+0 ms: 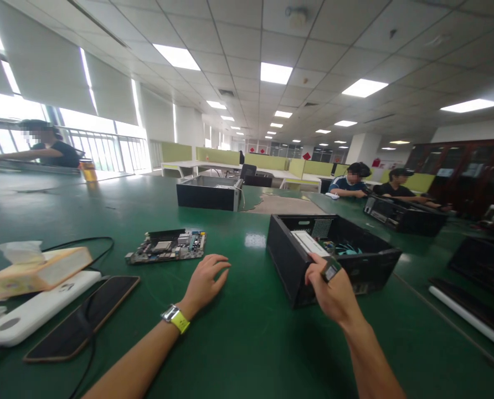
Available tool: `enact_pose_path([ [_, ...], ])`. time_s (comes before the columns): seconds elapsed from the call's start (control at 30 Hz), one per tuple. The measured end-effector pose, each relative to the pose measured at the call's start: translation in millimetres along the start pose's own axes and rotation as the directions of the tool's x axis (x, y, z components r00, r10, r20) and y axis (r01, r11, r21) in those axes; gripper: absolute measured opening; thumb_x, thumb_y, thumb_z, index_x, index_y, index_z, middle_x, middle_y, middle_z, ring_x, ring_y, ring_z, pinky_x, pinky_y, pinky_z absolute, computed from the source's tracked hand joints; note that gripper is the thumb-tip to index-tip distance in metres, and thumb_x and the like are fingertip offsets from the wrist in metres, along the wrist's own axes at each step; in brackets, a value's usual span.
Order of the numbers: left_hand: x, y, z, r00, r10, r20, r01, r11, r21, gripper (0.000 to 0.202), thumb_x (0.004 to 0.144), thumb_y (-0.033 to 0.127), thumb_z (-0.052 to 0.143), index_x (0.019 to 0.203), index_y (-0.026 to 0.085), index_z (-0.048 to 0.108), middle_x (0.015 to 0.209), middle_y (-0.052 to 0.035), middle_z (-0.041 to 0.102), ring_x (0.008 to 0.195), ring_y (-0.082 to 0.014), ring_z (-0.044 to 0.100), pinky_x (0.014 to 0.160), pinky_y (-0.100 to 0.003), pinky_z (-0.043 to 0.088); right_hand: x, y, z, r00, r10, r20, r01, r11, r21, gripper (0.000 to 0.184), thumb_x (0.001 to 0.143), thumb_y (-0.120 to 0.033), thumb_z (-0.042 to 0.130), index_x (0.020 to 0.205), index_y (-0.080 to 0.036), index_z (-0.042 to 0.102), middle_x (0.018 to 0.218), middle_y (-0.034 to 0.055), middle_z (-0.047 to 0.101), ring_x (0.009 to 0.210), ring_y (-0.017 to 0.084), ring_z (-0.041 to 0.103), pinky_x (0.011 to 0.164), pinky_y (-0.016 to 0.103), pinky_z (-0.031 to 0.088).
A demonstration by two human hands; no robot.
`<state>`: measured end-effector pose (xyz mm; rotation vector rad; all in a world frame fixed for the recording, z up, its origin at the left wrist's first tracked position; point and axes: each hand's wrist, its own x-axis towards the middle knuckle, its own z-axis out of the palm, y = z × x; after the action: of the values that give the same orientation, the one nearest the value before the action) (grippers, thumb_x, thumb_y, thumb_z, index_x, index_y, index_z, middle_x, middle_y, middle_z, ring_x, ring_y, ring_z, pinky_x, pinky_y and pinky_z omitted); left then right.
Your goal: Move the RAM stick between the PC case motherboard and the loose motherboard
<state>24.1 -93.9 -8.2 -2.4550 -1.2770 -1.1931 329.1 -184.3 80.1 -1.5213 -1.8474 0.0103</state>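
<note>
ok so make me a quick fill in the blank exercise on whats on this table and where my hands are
1. The hand nearest the circuit board is your ____ one.
2. The open case at your right hand is coloured ____.
3. The tabletop is mainly coloured ____.

Missing words: left; black; green

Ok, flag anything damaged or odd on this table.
The green tabletop has a pale patch beyond the open black case. Its ragged edge breaks the otherwise green surface, as if torn or worn through, though the cause isn't visible. No spill shows.
</note>
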Motion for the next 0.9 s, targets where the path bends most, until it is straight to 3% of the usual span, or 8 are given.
enact_pose_path([
  [0.1,-0.7,-9.7,-1.3,0.999,-0.024,-0.037,0.024,1.0,-0.001,0.02,0.085,0.025,0.047,0.094,0.02,0.064,0.102,-0.0067,0.062,0.099,-0.0203,0.054,0.089,-0.039,0.044,-28.0,-41.9,0.8,0.986,-0.161,0.038,0.153,0.975,0.161,0.033,0.082,-0.025,0.033,0.058,-0.02,0.055,0.077,0.0047,0.063,0.098,0.021,0.057,0.086,0.027,0.04],
  [0.23,-0.6,-19.7,-4.5,0.995,-0.043,-0.086,0.043,0.999,-0.001,0.02,0.085,0.028,0.047,0.092,0.02,0.064,0.098,-0.0065,0.063,0.095,-0.02,0.056,0.088,-0.038,0.045,-51.9,-86.3,0.6,0.927,-0.364,0.09,0.323,0.897,0.3,0.033,0.081,-0.022,0.032,0.058,-0.02,0.055,0.063,0.003,0.058,0.079,0.017,0.061,0.079,0.026,0.042],
  [0.4,4.9,-14.6,-21.9,0.969,-0.093,-0.227,0.074,0.993,-0.093,0.021,0.085,0.028,0.047,0.093,0.018,0.063,0.096,-0.0066,0.064,0.093,-0.0185,0.058,0.086,-0.034,0.046,-36.7,-110.9,-36.3,0.737,-0.503,0.451,0.318,0.847,0.425,0.028,0.082,-0.022,0.039,0.087,-0.02,0.066,0.079,0.0011,0.065,0.074,0.013,0.059,0.068,0.022,0.043],
  [0.57,39.4,22.8,-63.3,0.951,-0.11,-0.288,0.057,0.981,-0.185,0.022,0.085,0.029,0.047,0.094,0.017,0.063,0.092,-0.0052,0.065,0.08,-0.0149,0.059,0.069,-0.025,0.049,48.1,-72.9,-62.5,0.709,-0.292,0.642,0.163,0.954,0.253,0.033,0.086,-0.022,0.034,0.103,-0.016,0.062,0.071,0.002,0.064,0.061,0.012,0.057,0.058,0.022,0.042],
  [0.7,91.2,76.9,-83.9,0.995,0.096,0.02,-0.093,0.99,-0.104,0.024,0.084,0.03,0.046,0.09,0.018,0.066,0.086,-0.0038,0.067,0.073,-0.0138,0.059,0.066,-0.025,0.047,113.6,-12.7,-28.8,0.707,-0.1,0.7,0.327,0.924,-0.199,0.03,0.075,-0.015,0.044,0.092,-0.018,0.069,0.087,0.0046,0.068,0.078,0.016,0.06,0.068,0.022,0.042],
  [0.77,117.6,107.2,-75.7,0.918,0.217,0.332,-0.227,0.974,-0.008,0.02,0.079,0.028,0.05,0.082,0.02,0.069,0.079,-0.0025,0.068,0.07,-0.0151,0.06,0.065,-0.026,0.045,129.5,14.2,-6.2,0.715,-0.008,0.699,0.332,0.884,-0.329,0.033,0.073,-0.013,0.044,0.094,-0.02,0.07,0.095,0.0047,0.068,0.085,0.017,0.06,0.072,0.022,0.042],
  [0.83,140.0,134.7,-53.0,0.709,0.224,0.669,-0.329,0.944,0.032,0.016,0.071,0.028,0.056,0.075,0.022,0.071,0.073,-0.0022,0.069,0.063,-0.0165,0.059,0.058,-0.027,0.044,133.8,34.9,10.5,0.717,0.049,0.695,0.309,0.872,-0.381,0.033,0.074,-0.016,0.045,0.095,-0.02,0.07,0.096,0.0048,0.069,0.086,0.018,0.061,0.072,0.022,0.042],
  [0.9,156.5,155.4,-20.2,0.452,0.143,0.88,-0.395,0.917,0.054,0.011,0.063,0.022,0.062,0.067,0.018,0.071,0.068,-0.0046,0.069,0.059,-0.0175,0.058,0.058,-0.028,0.045,130.8,49.1,18.9,0.713,0.09,0.696,0.292,0.864,-0.411,0.03,0.074,-0.023,0.049,0.094,-0.022,0.071,0.093,0.0048,0.069,0.084,0.019,0.062,0.069,0.023,0.043],
])
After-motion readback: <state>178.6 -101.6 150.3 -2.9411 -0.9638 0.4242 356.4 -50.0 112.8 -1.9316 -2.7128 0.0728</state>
